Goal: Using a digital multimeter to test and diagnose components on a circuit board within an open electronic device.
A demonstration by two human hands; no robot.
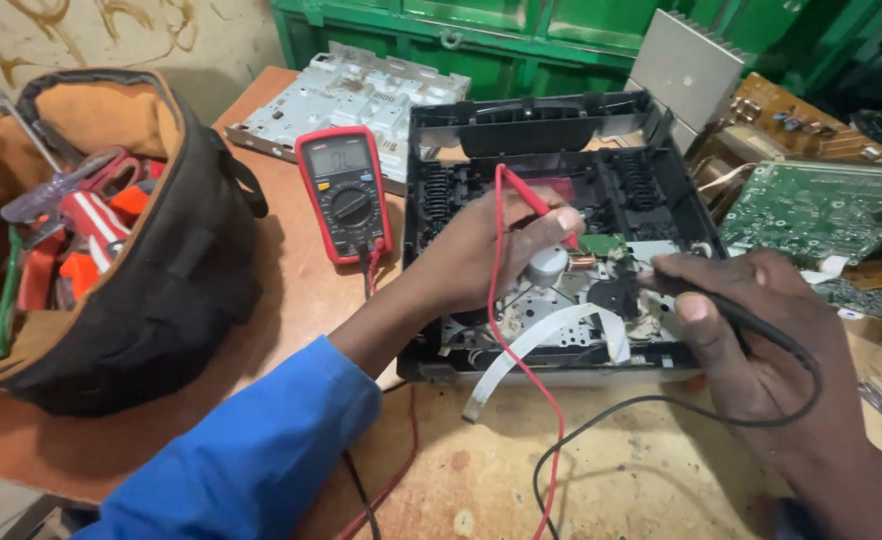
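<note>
Left hand point(491, 245) is pinched around the red probe point(536, 205) and right hand point(751, 320) grips the black probe point(691, 290), both tips down by the small motor point(549, 262) inside the opened black player chassis point(551, 230) on the counter point(601, 460). I'd say a slipped tip could bridge nearby contacts, or the dangling red lead point(521, 370) could snag and tug the red multimeter point(345, 192). The open tool bag point(161, 280) at left holds screwdrivers point(46, 190) and red-handled pliers point(91, 230).
</note>
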